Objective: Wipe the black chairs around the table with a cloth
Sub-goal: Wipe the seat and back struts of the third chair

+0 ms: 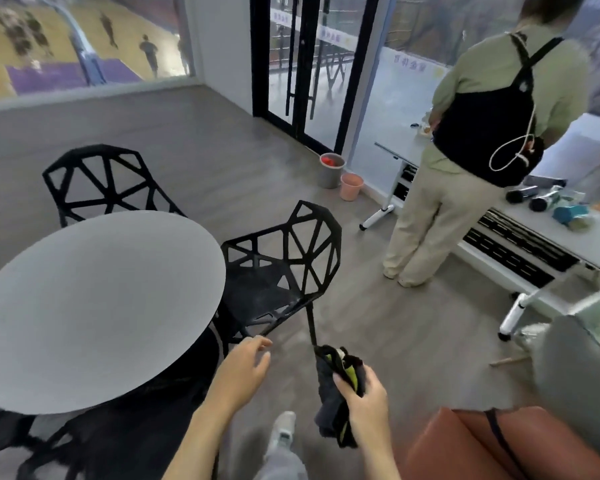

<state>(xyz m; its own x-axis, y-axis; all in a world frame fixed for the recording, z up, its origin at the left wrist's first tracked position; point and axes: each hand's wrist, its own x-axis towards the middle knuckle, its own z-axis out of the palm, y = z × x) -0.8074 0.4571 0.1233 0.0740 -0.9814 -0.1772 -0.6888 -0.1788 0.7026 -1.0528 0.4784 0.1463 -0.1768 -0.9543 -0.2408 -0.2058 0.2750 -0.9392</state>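
A round grey table (94, 306) stands at the left. Two black lattice chairs are beside it: one at its right side (284, 265), another behind it (101, 181). A third black chair (0, 431) shows partly at the lower left, under the table's edge. My right hand (364, 407) grips a dark cloth with yellow-green trim (336, 393), held against the near chair's rear leg (311, 327). My left hand (246, 368) hovers with relaxed fingers near that chair's front leg, holding nothing.
A person with a black backpack (478, 140) stands at a long white table (568, 230) on the right. A grey bin (331, 171) and a pink bin (351, 187) sit by the glass door. A brown seat (499, 445) lies at the lower right.
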